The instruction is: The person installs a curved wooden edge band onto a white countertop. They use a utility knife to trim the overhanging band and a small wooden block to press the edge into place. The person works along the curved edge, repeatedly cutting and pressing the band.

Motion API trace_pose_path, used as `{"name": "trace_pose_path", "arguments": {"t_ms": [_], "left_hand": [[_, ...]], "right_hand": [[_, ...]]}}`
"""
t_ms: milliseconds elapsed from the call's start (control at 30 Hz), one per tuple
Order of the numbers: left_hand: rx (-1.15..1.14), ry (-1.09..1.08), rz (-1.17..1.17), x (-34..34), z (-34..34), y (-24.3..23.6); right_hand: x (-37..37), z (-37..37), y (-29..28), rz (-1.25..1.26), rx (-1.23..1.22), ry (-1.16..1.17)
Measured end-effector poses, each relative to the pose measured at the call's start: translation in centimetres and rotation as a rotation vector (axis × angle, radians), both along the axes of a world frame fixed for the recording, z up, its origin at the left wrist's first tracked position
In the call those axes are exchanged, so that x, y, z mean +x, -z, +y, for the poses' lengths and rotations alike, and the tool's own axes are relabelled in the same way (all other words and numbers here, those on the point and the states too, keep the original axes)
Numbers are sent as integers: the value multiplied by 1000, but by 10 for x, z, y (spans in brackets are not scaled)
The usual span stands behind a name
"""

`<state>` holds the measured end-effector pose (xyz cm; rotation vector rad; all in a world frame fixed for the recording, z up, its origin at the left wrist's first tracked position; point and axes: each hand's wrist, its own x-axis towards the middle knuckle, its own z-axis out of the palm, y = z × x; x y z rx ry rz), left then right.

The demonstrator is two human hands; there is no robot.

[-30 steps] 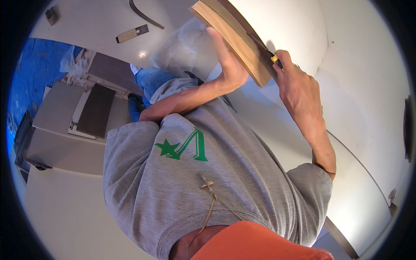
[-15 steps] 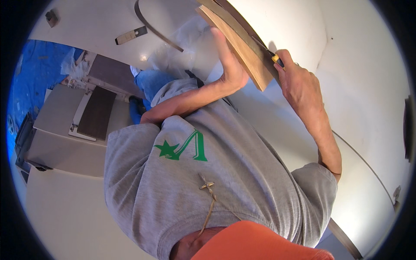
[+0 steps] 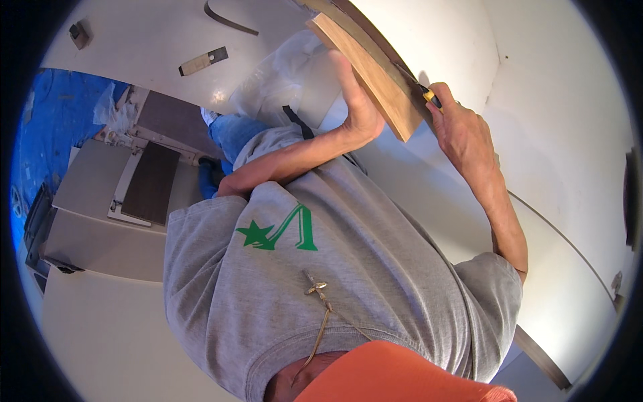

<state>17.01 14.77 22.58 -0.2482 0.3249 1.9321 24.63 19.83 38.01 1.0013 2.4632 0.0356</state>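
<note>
A light wooden board (image 3: 375,80) slants across the top of the view, a dark brown strip (image 3: 382,45) running along its far side. My left hand (image 3: 362,107) grips the board from below. Its thumb points up along the near face, and the other fingers are hidden behind the wood. In my right hand (image 3: 463,134) is a yellow-and-black utility knife (image 3: 432,98), the fingers closed round its handle. The knife's thin front end lies against the dark strip at the board's far edge; the blade tip is hard to make out.
A curved dark strip (image 3: 231,21), a flat beige-handled tool (image 3: 203,61) and a small dark block (image 3: 79,35) lie on the pale surface at upper left. Clear plastic (image 3: 271,80) sits near the board. Further left are a dark panel (image 3: 151,182) and blue sheeting (image 3: 63,107).
The loose curved strip's lower end has moved up and left, away from the clear plastic. My right hand and the knife have shifted slightly down along the board's edge. My left hand stays on the board.
</note>
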Motion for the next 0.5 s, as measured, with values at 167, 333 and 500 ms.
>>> {"name": "trace_pose_path", "arguments": {"t_ms": [167, 333, 500], "left_hand": [[23, -9, 3, -2, 1, 3], [42, 4, 8, -4, 3, 6], [29, 15, 26, -3, 3, 9]], "right_hand": [[-2, -1, 2, -33, -4, 59], [-12, -1, -12, -105, -15, 35], [-18, -4, -53, -224, -3, 39]]}}
